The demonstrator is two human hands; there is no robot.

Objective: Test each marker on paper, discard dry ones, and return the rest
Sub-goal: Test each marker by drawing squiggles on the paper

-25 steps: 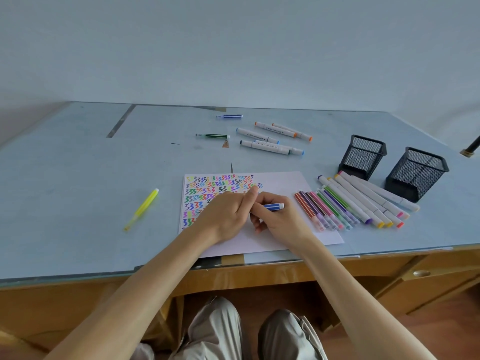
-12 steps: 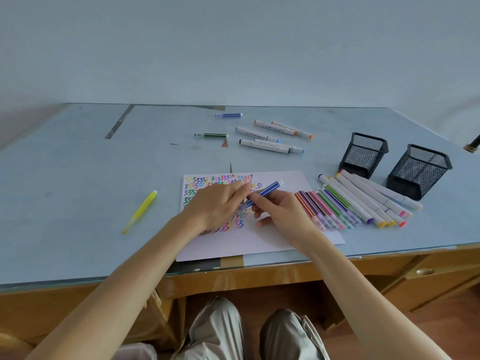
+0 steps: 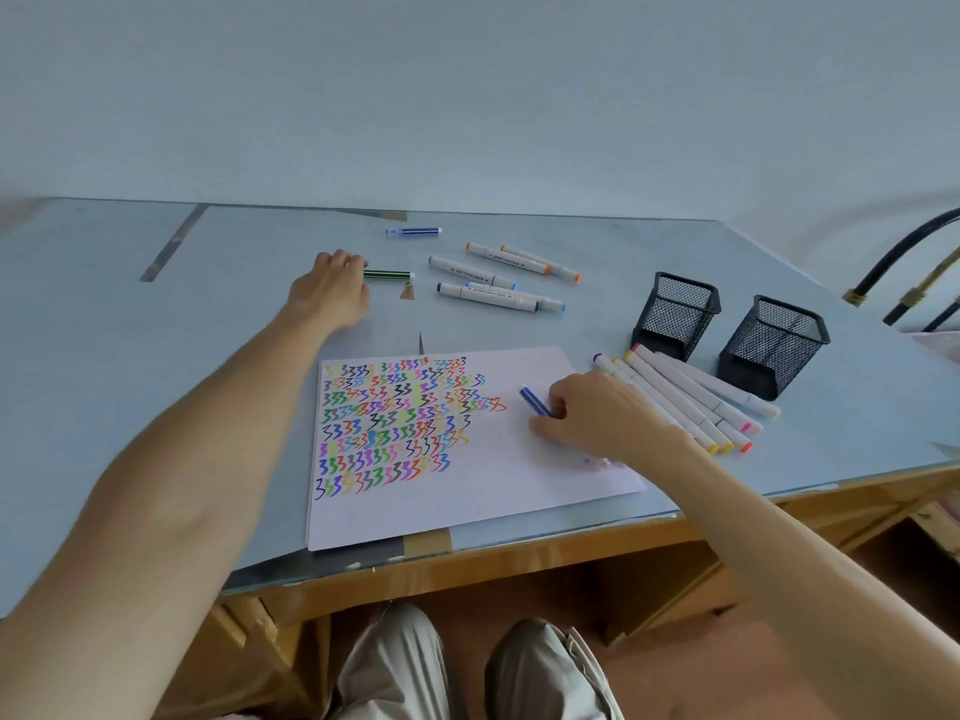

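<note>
Head view, positions given from the sheet of paper (image 3: 524, 459):

1. Paper: I see it lying flat at the near edge of the desk (image 3: 156, 356), its left part filled with rows of coloured squiggles, its right part blank.
2. My right hand (image 3: 597, 413): over the paper's right part, fingers closed around a blue marker (image 3: 535, 401), its tip pointing up-left just above the blank area.
3. My left hand (image 3: 332, 288): stretched beyond the paper's far left corner, knuckles up, fingers curled at the end of a green marker (image 3: 387, 275). I cannot tell whether it is gripping it.
4. White markers (image 3: 685, 402): a bundle just right of the paper, side by side, coloured caps toward me.
5. Two black mesh cups (image 3: 675, 314), (image 3: 774, 345): right of the paper, behind that bundle.
6. Loose white markers (image 3: 498, 288): beyond the paper's far edge, right of the green one.
7. Another blue marker (image 3: 413, 231): farthest back.
</note>
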